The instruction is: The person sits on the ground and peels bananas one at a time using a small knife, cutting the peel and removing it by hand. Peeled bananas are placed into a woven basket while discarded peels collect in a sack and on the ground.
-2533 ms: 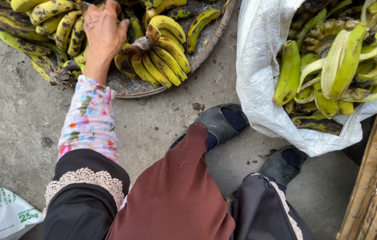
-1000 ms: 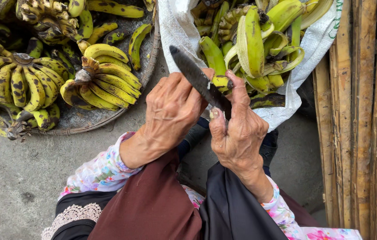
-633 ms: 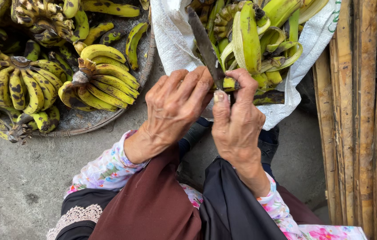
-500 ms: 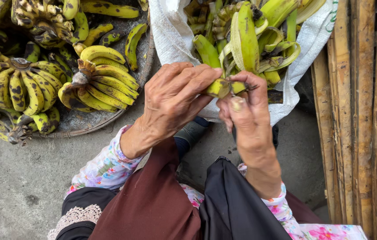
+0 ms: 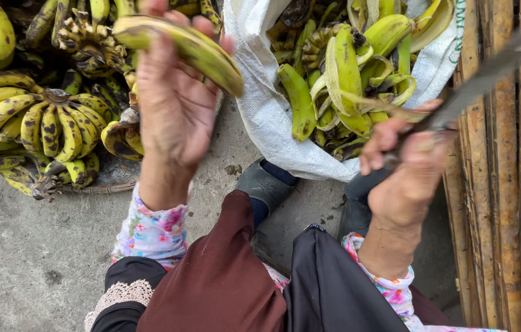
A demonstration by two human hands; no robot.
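Left hand [image 5: 171, 104] grips a yellow-green banana [image 5: 180, 46] above the bunches on the tray [image 5: 45, 123]. White sack [image 5: 260, 104] of peels sits between. Right hand [image 5: 408, 178] is wrapped around a knife [image 5: 488, 74] near the wooden slats [image 5: 512, 184]; bare concrete floor [image 5: 33, 258] lower left.

The one package in view is a white woven plastic sack [image 5: 260, 104], standing on the grey concrete floor [image 5: 33, 258] at the top centre, just left of the wooden slat crate [image 5: 506, 184]. Its mouth is folded open and its crumpled side sags toward the floor. It is stuffed with green and yellow-green bananas and peelings [image 5: 346, 67]. A strip of green print [image 5: 457, 43] runs along its right rim, partly hidden in folds. No signs or screens show.
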